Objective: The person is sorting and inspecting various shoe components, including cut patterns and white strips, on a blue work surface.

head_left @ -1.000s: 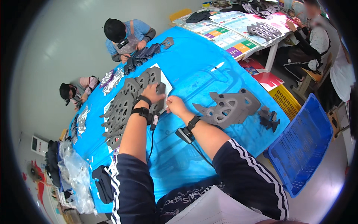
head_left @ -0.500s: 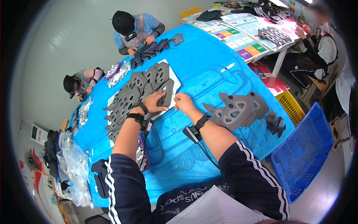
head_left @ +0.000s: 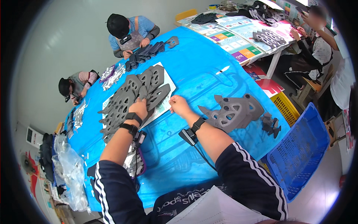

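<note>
My left hand (head_left: 138, 108) is closed on the near end of a grey foam piece with cut-out holes (head_left: 159, 95), which lies tilted at the right side of a spread of overlapping similar foam pieces (head_left: 118, 98). Beneath that spread a white sheet (head_left: 166, 106) shows along its right edge. Just right of the sheet, my right hand (head_left: 180, 106) is held with its fingers curled together. Whatever it may pinch is too small to make out. Both wrists wear black bands with small devices.
More grey foam pieces (head_left: 233, 112) and small dark scraps (head_left: 270, 124) lie right on the blue table cover (head_left: 194, 149). A purple-rimmed tray (head_left: 141, 164) sits under my left forearm. A blue crate (head_left: 298, 153) stands at the right. Co-workers sit across the table and far right.
My left hand has gone from lying spread on the foam piece to gripping its near end, and the piece has turned. The right hand stays curled near the sheet. The view has shifted slightly.
</note>
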